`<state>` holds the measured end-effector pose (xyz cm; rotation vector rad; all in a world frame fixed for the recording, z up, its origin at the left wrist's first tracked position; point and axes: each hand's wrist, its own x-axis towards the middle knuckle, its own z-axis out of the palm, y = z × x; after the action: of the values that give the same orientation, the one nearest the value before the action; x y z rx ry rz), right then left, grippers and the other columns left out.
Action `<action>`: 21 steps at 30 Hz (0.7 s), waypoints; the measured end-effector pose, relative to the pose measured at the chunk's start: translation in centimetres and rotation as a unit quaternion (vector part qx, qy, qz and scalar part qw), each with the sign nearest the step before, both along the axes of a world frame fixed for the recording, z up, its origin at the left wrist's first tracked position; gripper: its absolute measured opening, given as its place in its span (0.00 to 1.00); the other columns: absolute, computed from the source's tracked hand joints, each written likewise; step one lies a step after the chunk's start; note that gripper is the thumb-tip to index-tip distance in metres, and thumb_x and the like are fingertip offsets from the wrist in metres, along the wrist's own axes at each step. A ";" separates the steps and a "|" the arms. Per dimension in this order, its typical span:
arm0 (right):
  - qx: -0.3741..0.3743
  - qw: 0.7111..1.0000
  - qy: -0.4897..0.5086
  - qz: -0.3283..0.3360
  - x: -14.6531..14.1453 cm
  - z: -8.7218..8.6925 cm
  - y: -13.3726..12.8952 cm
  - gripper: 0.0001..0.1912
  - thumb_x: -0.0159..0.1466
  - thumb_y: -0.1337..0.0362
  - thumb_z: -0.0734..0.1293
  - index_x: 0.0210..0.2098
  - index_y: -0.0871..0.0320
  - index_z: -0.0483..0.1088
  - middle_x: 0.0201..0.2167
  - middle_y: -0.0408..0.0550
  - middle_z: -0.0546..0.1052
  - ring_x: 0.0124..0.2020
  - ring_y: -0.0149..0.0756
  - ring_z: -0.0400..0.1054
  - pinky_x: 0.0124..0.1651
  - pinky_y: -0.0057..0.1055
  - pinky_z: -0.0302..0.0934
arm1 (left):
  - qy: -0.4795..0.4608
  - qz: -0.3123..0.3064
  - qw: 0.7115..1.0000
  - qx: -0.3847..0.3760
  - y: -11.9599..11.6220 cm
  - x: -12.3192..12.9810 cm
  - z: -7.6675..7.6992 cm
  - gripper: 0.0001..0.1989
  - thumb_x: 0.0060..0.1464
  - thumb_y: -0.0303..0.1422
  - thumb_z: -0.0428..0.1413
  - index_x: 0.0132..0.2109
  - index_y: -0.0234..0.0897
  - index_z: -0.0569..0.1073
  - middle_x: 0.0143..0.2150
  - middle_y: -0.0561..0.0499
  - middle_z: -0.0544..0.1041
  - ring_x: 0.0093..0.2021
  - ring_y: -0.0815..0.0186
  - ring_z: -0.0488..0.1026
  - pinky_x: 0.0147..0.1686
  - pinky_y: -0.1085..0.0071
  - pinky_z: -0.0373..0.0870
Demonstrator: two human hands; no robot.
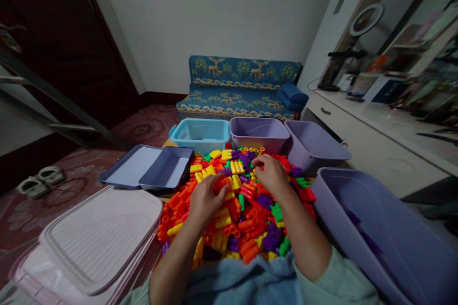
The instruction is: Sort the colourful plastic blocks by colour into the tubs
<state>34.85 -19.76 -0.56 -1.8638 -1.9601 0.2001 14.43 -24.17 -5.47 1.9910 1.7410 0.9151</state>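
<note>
A large heap of plastic building pieces (246, 224) in red, orange, yellow, green and purple spreads in front of me. Many are ribbed, tube-like blocks. My left hand (206, 196) is over the heap's left middle, its thumb apart from the fingers, close to red and yellow pieces; nothing shows in its grasp. Farther back and to the right, my right hand (272, 175) reaches into the heap with bent fingers, a gap showing between thumb and forefinger. Purple and green pieces lie by those fingertips. A ribbed yellow block (237, 167) lies between the two hands.
Behind the heap stand a light blue bin (203, 145) and a purple bin (259, 143), with another purple bin (315, 145) to their right. A larger purple bin (361, 219) at right holds purple pieces. Shallow trays (143, 181) and stacked pinkish lids (103, 238) lie left.
</note>
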 end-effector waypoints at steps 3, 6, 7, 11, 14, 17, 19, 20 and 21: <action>-0.011 0.999 -0.032 -0.001 -0.3 -0.7 0.9 0.20 0.59 0.66 0.64 0.51 0.59 0.72 0.49 0.53 0.76 0.51 0.42 0.69 0.52 0.33 0.60 | 0.005 0.012 1.000 -0.013 -0.1 0.1 0.4 0.19 0.55 0.39 0.55 0.53 0.42 0.75 0.45 0.49 0.79 0.36 0.65 0.74 0.35 0.72 0.66; -0.046 0.998 -0.043 0.008 -0.4 -1.4 1.1 0.23 0.57 0.61 0.68 0.51 0.58 0.72 0.45 0.54 0.78 0.46 0.45 0.72 0.48 0.36 0.62 | 0.019 0.021 0.999 -0.020 -0.3 0.2 0.6 0.20 0.54 0.40 0.56 0.54 0.44 0.74 0.47 0.50 0.79 0.38 0.64 0.75 0.36 0.72 0.66; -0.056 0.997 -0.045 0.010 -0.4 -1.6 1.0 0.21 0.56 0.60 0.68 0.50 0.56 0.73 0.43 0.53 0.78 0.44 0.45 0.72 0.46 0.36 0.63 | 0.024 0.024 0.999 -0.020 -0.4 0.3 0.7 0.20 0.54 0.40 0.56 0.54 0.44 0.74 0.47 0.50 0.79 0.40 0.63 0.75 0.37 0.71 0.66; -0.066 0.997 -0.048 0.012 -0.4 -1.9 0.7 0.14 0.55 0.61 0.68 0.41 0.55 0.76 0.42 0.51 0.77 0.45 0.43 0.71 0.47 0.35 0.62 | 0.041 0.034 0.998 -0.016 -0.5 0.5 0.7 0.20 0.54 0.40 0.56 0.54 0.45 0.74 0.49 0.50 0.78 0.45 0.61 0.75 0.41 0.70 0.67; -0.051 0.997 -0.048 0.014 -0.4 -2.0 0.8 0.15 0.54 0.66 0.67 0.42 0.56 0.74 0.53 0.53 0.70 0.53 0.43 0.66 0.55 0.34 0.57 | 0.044 0.030 0.998 -0.018 -0.6 0.6 0.7 0.20 0.55 0.40 0.55 0.54 0.45 0.73 0.49 0.50 0.78 0.46 0.61 0.75 0.42 0.70 0.67; -0.055 0.997 -0.044 0.023 -0.5 -2.2 1.1 0.22 0.54 0.68 0.66 0.49 0.57 0.71 0.53 0.54 0.70 0.54 0.43 0.65 0.56 0.36 0.56 | 0.045 0.027 0.998 -0.019 -0.6 0.5 0.7 0.20 0.55 0.40 0.55 0.54 0.45 0.73 0.49 0.50 0.78 0.46 0.61 0.75 0.42 0.70 0.67; -0.061 0.997 -0.042 0.024 -0.5 -2.3 1.3 0.27 0.54 0.66 0.66 0.54 0.59 0.67 0.51 0.55 0.71 0.53 0.44 0.66 0.55 0.36 0.58 | 0.047 0.029 0.998 -0.020 -0.6 0.5 0.7 0.20 0.55 0.40 0.56 0.55 0.45 0.73 0.49 0.50 0.78 0.46 0.61 0.75 0.41 0.70 0.67; -0.063 0.997 -0.042 0.023 -0.4 -2.4 1.3 0.30 0.54 0.65 0.67 0.56 0.59 0.66 0.51 0.56 0.71 0.53 0.45 0.66 0.54 0.36 0.58 | 0.048 0.030 0.998 -0.020 -0.6 0.6 0.8 0.20 0.55 0.40 0.56 0.55 0.45 0.73 0.49 0.50 0.78 0.45 0.61 0.75 0.40 0.70 0.66; -0.066 0.997 -0.043 0.022 -0.3 -2.4 1.4 0.31 0.54 0.63 0.68 0.57 0.59 0.65 0.52 0.57 0.71 0.52 0.45 0.67 0.53 0.36 0.59 | 0.049 0.032 0.998 -0.021 -0.6 0.6 0.8 0.20 0.55 0.40 0.56 0.55 0.45 0.73 0.49 0.50 0.78 0.44 0.61 0.75 0.39 0.71 0.66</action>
<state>34.52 -18.38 -2.94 -1.9426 -2.0920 0.2734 15.01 -24.76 -4.63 1.9950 1.8707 0.8066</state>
